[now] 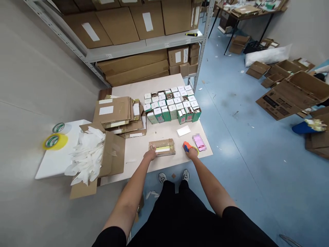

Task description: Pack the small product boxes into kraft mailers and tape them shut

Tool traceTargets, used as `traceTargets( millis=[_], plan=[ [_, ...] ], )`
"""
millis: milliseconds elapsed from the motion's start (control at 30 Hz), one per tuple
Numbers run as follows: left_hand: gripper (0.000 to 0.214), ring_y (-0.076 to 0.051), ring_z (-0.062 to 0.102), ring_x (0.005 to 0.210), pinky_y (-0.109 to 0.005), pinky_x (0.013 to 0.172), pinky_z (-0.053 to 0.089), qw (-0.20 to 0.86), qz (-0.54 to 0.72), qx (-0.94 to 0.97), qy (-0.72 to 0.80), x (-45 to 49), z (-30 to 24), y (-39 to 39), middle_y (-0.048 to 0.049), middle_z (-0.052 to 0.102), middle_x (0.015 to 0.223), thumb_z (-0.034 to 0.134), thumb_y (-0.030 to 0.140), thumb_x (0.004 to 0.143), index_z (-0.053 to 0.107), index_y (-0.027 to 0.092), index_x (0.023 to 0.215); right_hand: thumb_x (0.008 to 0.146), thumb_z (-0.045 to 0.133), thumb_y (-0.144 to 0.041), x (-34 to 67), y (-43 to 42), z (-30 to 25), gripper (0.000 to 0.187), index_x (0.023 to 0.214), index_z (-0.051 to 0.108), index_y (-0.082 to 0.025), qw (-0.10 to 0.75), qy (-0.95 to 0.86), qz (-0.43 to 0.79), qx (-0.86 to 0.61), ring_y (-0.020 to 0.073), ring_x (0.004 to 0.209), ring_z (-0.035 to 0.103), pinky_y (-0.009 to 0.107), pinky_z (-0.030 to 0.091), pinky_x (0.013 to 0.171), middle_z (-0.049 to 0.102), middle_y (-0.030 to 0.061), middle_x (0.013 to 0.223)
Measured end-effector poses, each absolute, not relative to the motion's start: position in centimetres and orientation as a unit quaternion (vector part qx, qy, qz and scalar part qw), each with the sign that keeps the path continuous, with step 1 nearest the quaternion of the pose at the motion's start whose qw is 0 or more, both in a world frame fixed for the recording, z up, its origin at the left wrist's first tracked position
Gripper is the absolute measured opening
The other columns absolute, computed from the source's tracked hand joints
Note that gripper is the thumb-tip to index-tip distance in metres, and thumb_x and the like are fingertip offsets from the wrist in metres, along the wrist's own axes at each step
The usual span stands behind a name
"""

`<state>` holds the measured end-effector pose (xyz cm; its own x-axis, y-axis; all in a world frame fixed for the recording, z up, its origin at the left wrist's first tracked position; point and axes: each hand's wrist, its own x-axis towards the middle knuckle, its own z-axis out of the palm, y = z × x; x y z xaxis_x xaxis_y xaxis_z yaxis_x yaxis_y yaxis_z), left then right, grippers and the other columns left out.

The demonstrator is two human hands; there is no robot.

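Note:
A flat cardboard box [170, 144] with shiny tape and a pale label lies near the table's front edge. My left hand [151, 153] grips its left end, fingers over the top and side. To the right, my right hand [192, 153] is wrapped around an orange and blue tape dispenser [186, 146], whose yellowish roll shows beside the hand. Just right of it lies a pink, blurred-out flat object [199, 142]. A white card [183, 130] rests on the table behind the dispenser.
Several green and white small boxes [169, 106] stand in rows at the back. Flat cardboard parcels [113, 109] are stacked left, beside an open carton [113, 154] of white paper. Yellow tape rolls [55, 141] sit far left. A shelf [144, 46] holds brown cartons behind the table.

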<state>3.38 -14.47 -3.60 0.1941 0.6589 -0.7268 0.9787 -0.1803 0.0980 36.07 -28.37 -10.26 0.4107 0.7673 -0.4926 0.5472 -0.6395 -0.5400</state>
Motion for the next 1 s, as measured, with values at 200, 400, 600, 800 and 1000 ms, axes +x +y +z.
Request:
traceTargets(
  millis=[200, 400, 600, 800, 1000],
  plan=[
    [0.074, -0.035, 0.040, 0.151, -0.048, 0.113, 0.045, 0.304, -0.275, 0.708, 0.575, 3.9, -3.5, -14.5, -0.0142, 0.005, 0.174, 0.050, 0.039, 0.097, 0.028, 0.025, 0.165, 0.084, 0.066, -0.044, 35.4, -26.4, -4.6, 0.031, 0.104, 0.066, -0.020, 0.275, -0.420, 0.379, -0.777, 0.0288, 0.095, 0.070, 0.035, 0.052, 0.079, 0.075, 0.0109, 0.102],
    [0.077, -0.035, 0.042, 0.150, -0.047, 0.112, 0.045, 0.322, -0.217, 0.717, 0.578, 3.9, -3.7, -14.9, -0.0135, 0.008, 0.175, 0.057, 0.050, 0.093, 0.033, 0.029, 0.163, 0.075, 0.075, -0.045, 28.0, -23.7, -0.8, 0.039, 0.103, 0.062, -0.021, 0.455, -0.457, 0.518, -0.562, 0.0245, 0.096, 0.071, 0.036, 0.055, 0.089, 0.076, 0.0051, 0.100],
    [0.072, -0.038, 0.046, 0.145, -0.050, 0.110, 0.046, 0.325, -0.139, 0.722, 0.595, 2.7, -2.7, -17.5, -0.0051, 0.012, 0.175, 0.056, 0.045, 0.093, 0.036, 0.035, 0.162, 0.066, 0.082, -0.043, 24.6, -23.5, -1.4, 0.043, 0.099, 0.065, -0.021, 0.423, -0.441, 0.588, -0.530, 0.0262, 0.095, 0.074, 0.041, 0.057, 0.091, 0.078, 0.0053, 0.097],
    [0.051, -0.027, 0.052, 0.140, -0.039, 0.110, 0.047, 0.345, 0.084, 0.710, 0.609, 1.7, 0.2, -17.7, -0.0076, 0.045, 0.163, 0.043, 0.026, 0.100, 0.057, 0.023, 0.149, 0.062, 0.087, -0.042, 24.7, -24.2, -1.1, 0.048, 0.102, 0.070, -0.022, 0.413, -0.444, 0.588, -0.536, 0.0297, 0.102, 0.074, 0.046, 0.058, 0.094, 0.079, 0.0066, 0.103],
    [0.040, -0.022, 0.073, 0.097, -0.029, 0.085, 0.054, 0.544, 0.099, 0.636, 0.538, 2.7, 2.7, -13.2, -0.0079, 0.080, 0.101, 0.049, 0.041, 0.098, 0.080, 0.015, 0.101, 0.066, 0.086, -0.042, 23.9, -24.5, -0.1, 0.049, 0.107, 0.070, -0.021, 0.364, -0.464, 0.562, -0.580, 0.0302, 0.110, 0.071, 0.046, 0.055, 0.100, 0.078, 0.0082, 0.111]
  ],
)
